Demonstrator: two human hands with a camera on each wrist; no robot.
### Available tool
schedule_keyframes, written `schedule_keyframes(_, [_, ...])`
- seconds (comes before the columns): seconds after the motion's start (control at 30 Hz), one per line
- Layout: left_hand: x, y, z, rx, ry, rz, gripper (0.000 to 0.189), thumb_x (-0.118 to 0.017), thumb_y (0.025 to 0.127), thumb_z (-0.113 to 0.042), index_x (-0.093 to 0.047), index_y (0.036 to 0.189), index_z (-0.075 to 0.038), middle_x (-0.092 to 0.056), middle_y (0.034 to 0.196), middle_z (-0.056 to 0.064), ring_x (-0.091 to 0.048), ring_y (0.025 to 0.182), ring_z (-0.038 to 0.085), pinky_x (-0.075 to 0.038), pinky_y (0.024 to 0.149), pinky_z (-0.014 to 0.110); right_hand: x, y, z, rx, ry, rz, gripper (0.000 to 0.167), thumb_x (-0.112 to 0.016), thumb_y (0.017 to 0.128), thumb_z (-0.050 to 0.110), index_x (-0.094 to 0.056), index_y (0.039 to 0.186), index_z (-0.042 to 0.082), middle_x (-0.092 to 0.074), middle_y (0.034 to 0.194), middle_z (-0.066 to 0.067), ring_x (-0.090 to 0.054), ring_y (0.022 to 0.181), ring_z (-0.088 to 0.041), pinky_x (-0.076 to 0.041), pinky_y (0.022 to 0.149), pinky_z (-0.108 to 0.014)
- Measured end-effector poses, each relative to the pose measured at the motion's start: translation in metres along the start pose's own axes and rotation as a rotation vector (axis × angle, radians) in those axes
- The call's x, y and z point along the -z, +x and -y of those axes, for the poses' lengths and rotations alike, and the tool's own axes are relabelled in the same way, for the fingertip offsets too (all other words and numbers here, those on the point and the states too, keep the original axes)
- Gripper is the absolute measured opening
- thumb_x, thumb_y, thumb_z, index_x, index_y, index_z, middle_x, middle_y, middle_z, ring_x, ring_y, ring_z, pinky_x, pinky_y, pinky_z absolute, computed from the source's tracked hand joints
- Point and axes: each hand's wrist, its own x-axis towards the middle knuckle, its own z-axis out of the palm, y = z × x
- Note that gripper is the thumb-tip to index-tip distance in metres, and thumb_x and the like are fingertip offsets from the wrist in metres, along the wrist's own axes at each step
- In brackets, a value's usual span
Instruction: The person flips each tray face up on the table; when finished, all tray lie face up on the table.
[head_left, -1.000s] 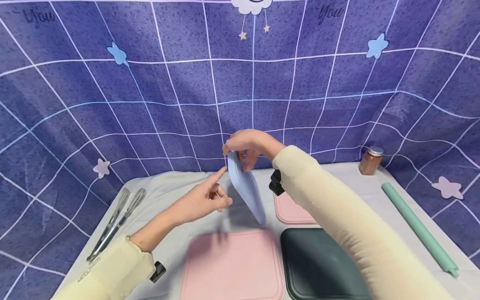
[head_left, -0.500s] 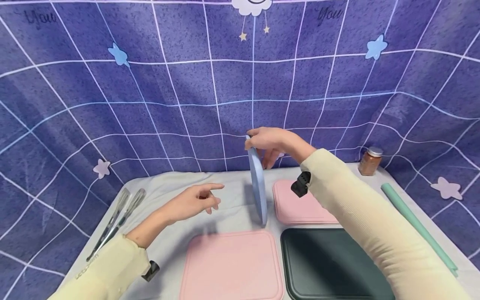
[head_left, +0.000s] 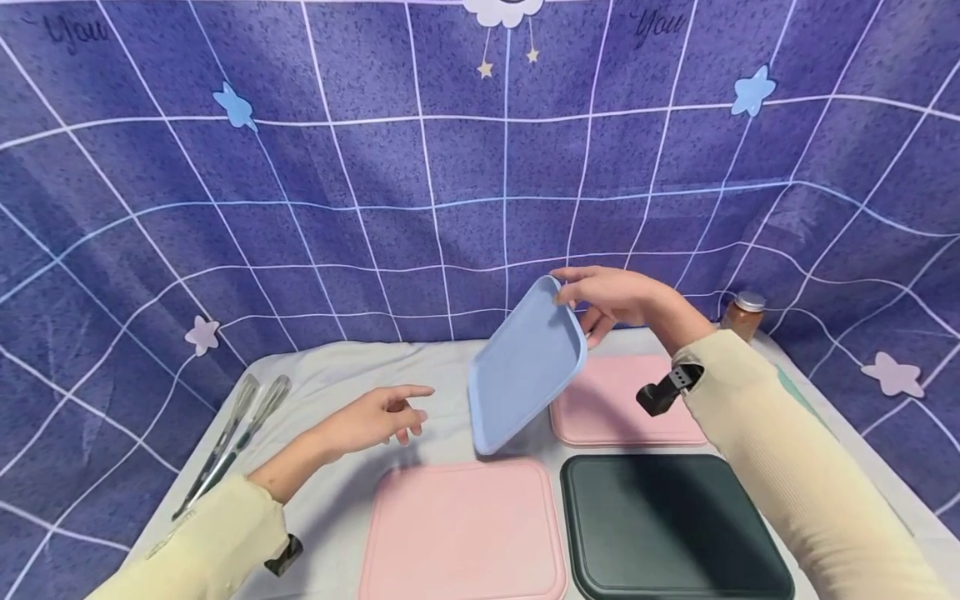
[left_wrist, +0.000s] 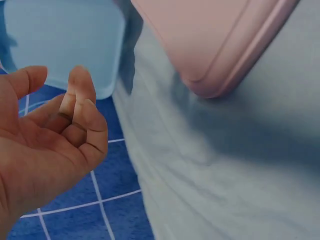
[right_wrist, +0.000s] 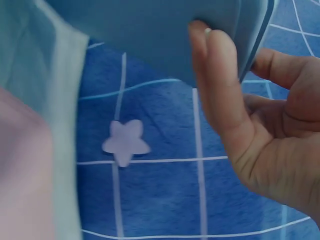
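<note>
Blue-violet fabric (head_left: 360,167) hung behind and along both sides; crossed by pale grid lines, printed with stars (head_left: 752,90). Table covered by wrinkled whitish cloth (head_left: 337,367); soft shadows cast.

The tilted blue tray (head_left: 525,367) blocks the middle, while bare cloth (head_left: 423,365) on its left leaves passage.

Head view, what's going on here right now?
A person's right hand grips a blue board by its upper end, holding it tilted. The left hand hovers apart from it, holding nothing. Nearer the person, a pink board and a dark green board lie flat on the white cloth.
</note>
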Motion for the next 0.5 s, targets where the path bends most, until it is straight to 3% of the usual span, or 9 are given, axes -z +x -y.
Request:
schedule_keyframes(0.1, [-0.002, 0.003, 0.006, 0.051, -0.029, -0.009, 0.063, -0.057, 0.102, -0.031, -0.034, 0.155, -0.004, -0.069, 0.1, 0.016, -0.067, 0.082, 0.024, -0.046, 0.067, 0.028, -0.003, 0.001, -0.015, 0.038, 0.108, 0.017, 0.076, -0.05, 0.101, 0.022, -0.006, 0.163, 0.02, -0.046, 0.135, -0.024, -0.074, 0.075, -0.023, -0.062, 0.067, -0.04])
schedule_keyframes(0.23, [-0.005, 0.007, 0.016, 0.107, -0.075, -0.031, 0.071, -0.054, 0.103, -0.036, -0.024, 0.158, -0.004, -0.069, 0.103, 0.019, -0.067, 0.081, 0.021, -0.045, 0.067, 0.029, -0.01, 0.003, -0.034, 0.076, 0.219, 0.0, 0.075, -0.049, 0.102, 0.021, -0.006, 0.163, 0.02, -0.054, 0.128, -0.02, -0.074, 0.075, -0.022, -0.062, 0.069, -0.041])
schedule_keyframes(0.5, [-0.008, 0.014, 0.031, 0.133, -0.131, -0.101, 0.071, -0.048, 0.106, -0.037, -0.015, 0.16, -0.005, -0.069, 0.097, 0.015, -0.066, 0.076, 0.019, -0.044, 0.064, 0.031, -0.026, 0.007, -0.052, 0.122, 0.374, -0.009, 0.072, -0.048, 0.103, 0.018, -0.01, 0.163, 0.023, -0.062, 0.107, -0.007, -0.072, 0.075, -0.021, -0.061, 0.062, -0.037])
